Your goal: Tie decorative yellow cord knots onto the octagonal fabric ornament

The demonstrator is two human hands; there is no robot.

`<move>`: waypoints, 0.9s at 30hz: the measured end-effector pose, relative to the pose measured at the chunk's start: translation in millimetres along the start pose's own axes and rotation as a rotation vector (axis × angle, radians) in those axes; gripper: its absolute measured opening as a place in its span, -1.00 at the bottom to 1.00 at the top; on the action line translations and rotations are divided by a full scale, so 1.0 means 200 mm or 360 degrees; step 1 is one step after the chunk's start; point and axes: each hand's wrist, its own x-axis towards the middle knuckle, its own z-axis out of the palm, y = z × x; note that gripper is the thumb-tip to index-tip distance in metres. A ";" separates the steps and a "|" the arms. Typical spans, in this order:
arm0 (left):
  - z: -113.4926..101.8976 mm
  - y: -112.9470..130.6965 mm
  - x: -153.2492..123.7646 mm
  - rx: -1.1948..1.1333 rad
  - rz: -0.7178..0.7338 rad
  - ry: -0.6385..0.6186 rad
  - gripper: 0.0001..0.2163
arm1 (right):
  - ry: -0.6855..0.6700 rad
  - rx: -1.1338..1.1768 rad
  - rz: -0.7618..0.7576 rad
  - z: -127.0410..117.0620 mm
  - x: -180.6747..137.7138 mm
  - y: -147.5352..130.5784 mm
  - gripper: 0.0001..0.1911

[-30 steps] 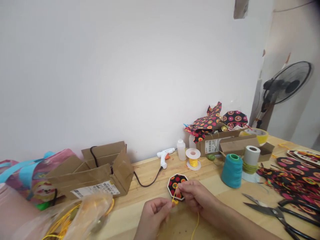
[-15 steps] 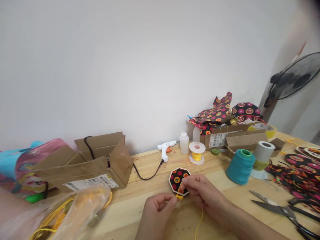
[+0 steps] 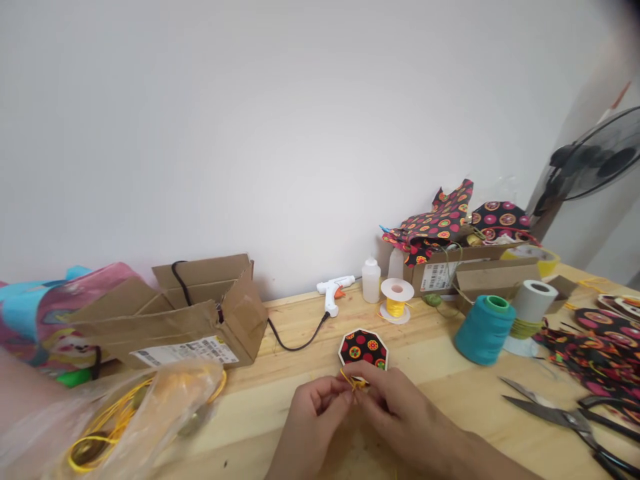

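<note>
Between my two hands is a small knotted bit of yellow cord. My left hand pinches it from the left, thumb against forefinger. From the right, my right hand grips the same cord with its fingertips, thumb and forefinger nearly meeting the left ones. Just beyond the fingers an octagonal piece lies on the table, covered in black patterned fabric with a white rim. My right fingers hide its lower edge.
A white glue gun, a squeeze bottle and a yellow cord spool stand behind. Right: teal thread cone, scissors, fabric scraps. Left: cardboard box, plastic bag.
My right hand has come down and left from the octagonal piece, so both hands' fingertips now meet at the yellow cord. The view has shifted slightly.
</note>
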 end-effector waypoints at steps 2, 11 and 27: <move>0.01 0.02 -0.01 -0.0013 -0.0045 0.0007 -0.81 | -0.0031 -0.0206 -0.0081 0.00 -0.01 0.00 -0.73; 0.02 0.01 -0.01 0.0076 0.0008 0.0075 -0.76 | -0.0059 -0.0329 -0.0112 0.03 -0.01 0.03 -0.62; 0.00 0.03 -0.01 0.0182 -0.0059 0.0143 -0.74 | 0.0170 -0.0500 -0.0007 -0.01 0.01 0.04 -0.86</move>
